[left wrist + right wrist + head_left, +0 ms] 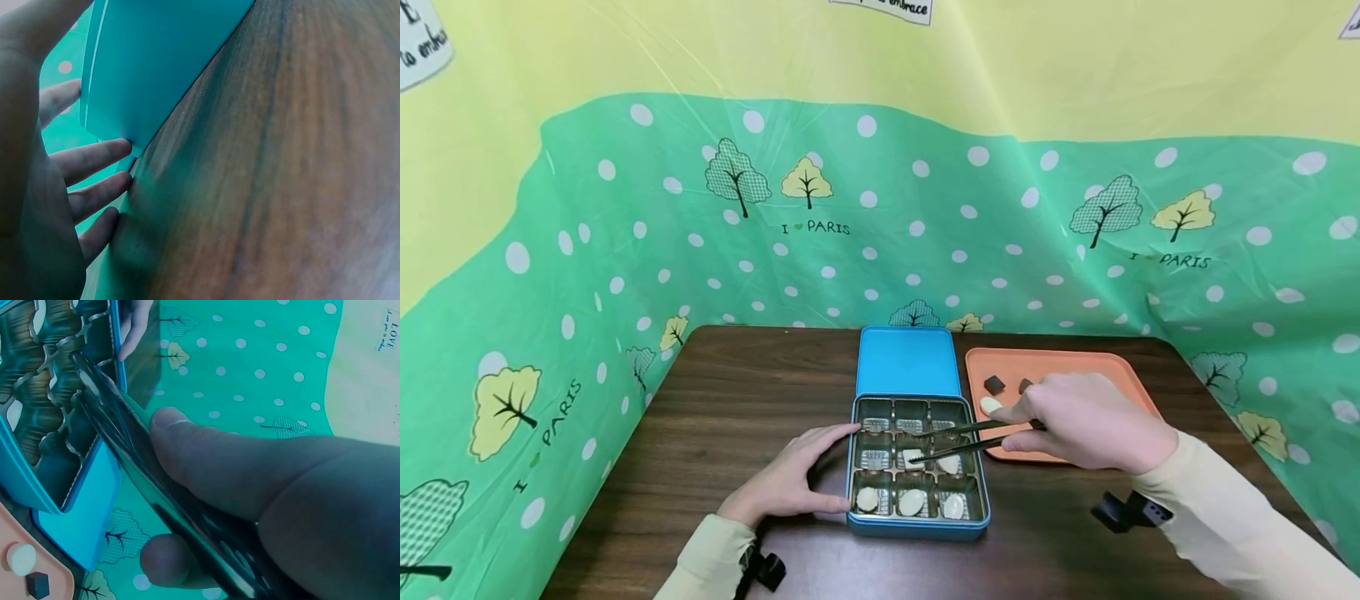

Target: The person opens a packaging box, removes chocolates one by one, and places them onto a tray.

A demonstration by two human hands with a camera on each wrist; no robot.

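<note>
A blue tin holds a divided tray. Whitish pieces lie in the three front compartments, such as this round piece. Two more lie in the middle row, a white piece at right and a white piece in the centre. My right hand grips black tongs, thumb and finger on opposite sides in the right wrist view. Their tips stand apart over the centre compartment, the lower one at the white piece. With spread fingers, my left hand touches the tin's left side.
The tin's blue lid lies behind it. An orange tray stands at the right, partly hidden by my right hand, with a dark cube and a white piece on it. A patterned curtain surrounds the wooden table.
</note>
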